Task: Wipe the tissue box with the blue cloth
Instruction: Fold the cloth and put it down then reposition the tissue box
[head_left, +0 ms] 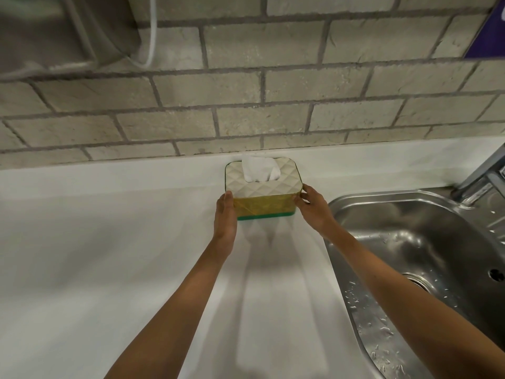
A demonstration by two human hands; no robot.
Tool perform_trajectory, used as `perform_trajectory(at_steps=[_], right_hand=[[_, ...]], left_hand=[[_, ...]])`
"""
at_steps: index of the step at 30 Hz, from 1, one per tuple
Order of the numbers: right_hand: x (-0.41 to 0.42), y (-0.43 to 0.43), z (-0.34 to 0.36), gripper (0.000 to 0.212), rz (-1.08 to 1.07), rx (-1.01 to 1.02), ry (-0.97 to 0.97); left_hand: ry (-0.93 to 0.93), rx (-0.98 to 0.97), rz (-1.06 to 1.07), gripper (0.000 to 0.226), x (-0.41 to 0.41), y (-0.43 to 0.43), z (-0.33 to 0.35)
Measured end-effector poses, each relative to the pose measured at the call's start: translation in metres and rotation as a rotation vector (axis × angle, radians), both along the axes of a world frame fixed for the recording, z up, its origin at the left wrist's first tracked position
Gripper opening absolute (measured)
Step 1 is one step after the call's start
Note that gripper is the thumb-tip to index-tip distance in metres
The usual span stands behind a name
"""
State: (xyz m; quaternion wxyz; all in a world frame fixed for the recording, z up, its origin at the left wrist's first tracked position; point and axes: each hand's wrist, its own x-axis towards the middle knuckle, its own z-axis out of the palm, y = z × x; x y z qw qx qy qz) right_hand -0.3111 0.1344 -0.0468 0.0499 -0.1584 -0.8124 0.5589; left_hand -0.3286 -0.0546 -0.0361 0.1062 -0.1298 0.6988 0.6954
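The tissue box [263, 192] stands on the white counter near the brick wall. It has a cream quilted lid, a yellow see-through body and a green base, and a white tissue [259, 168] sticks up from its slot. My left hand [225, 213] grips the box's left side. My right hand [311, 207] grips its right side, fingertips at the lid's corner. No blue cloth is in view.
A wet steel sink [426, 258] lies right of the box, with a tap [485, 179] at its far right corner. The white counter [109, 255] stretches left and toward me. A grey appliance with a white cable [151, 36] hangs at the upper left.
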Motion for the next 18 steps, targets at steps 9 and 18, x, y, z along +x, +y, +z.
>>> perform_trajectory(at_steps=[9,18], right_hand=[[0.003,0.0,-0.003,0.056,-0.02,-0.077,-0.058],[0.014,-0.001,0.006,0.038,0.063,-0.084,-0.023]], left_hand=[[-0.03,0.005,-0.02,0.063,0.004,0.0,0.002],[-0.083,0.125,-0.059,0.058,0.01,-0.004,0.014]])
